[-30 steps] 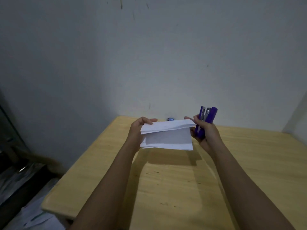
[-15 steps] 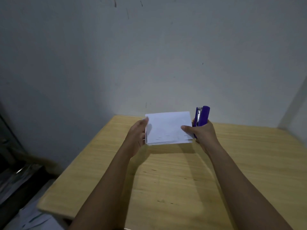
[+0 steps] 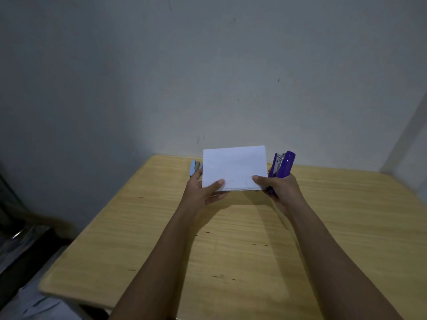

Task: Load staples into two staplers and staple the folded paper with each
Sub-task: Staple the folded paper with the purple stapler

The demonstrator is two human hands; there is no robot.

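I hold a folded white paper (image 3: 234, 168) upright above the wooden table (image 3: 161, 239), near its far edge. My left hand (image 3: 203, 190) pinches the paper's lower left corner, thumb on the front. My right hand (image 3: 280, 189) grips a purple stapler (image 3: 283, 166), which stands upright with its metal magazine showing, and its thumb presses the paper's lower right corner. A light blue stapler (image 3: 193, 167) lies on the table behind the paper's left edge, partly hidden.
A grey wall (image 3: 208, 77) rises right behind the table. Left of the table the floor holds dark clutter and scattered papers (image 3: 27, 303). The table's left and near edges are in view.
The paper has been closed flat and turned to face me, both thumbs now on its lower corners. The view has shifted, and the light blue stapler now shows at the paper's left.
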